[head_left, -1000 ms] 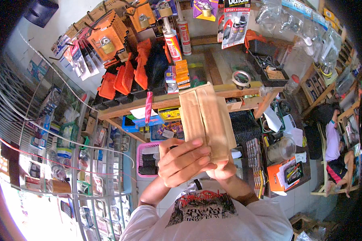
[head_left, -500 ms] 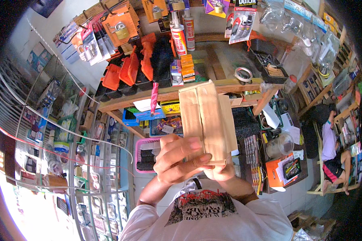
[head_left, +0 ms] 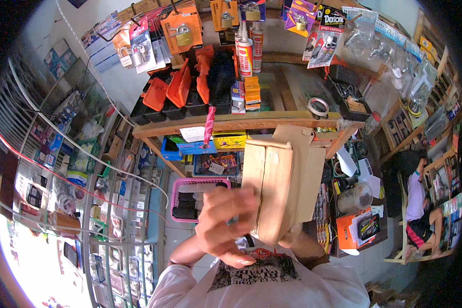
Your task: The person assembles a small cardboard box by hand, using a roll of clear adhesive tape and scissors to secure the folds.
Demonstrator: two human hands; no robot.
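Note:
A brown cardboard box [head_left: 276, 190] stands tilted in front of my chest, with a seam running down its near face and a wide flap or side panel out to the right. Behind its lower end, my right hand [head_left: 291, 236] grips it; most of those fingers are hidden by the cardboard. My left hand [head_left: 223, 223] is beside the box's lower left edge, thumb spread away from the other fingers. Those fingertips are slightly blurred and overlap the box's edge; whether they touch it I cannot tell.
Ahead is a wooden shelf [head_left: 190, 126] with orange scoops [head_left: 177, 90], sealant tubes [head_left: 245, 56] and a tape roll [head_left: 318, 107]. A pink basket [head_left: 175, 197] sits below. Wire-fronted shelving lines the left. At right, a person [head_left: 421, 197] is near more shelves.
The box has come lower and turned, so its right side panel shows more. My left hand has let go of its lower end, and its thumb has swung downward.

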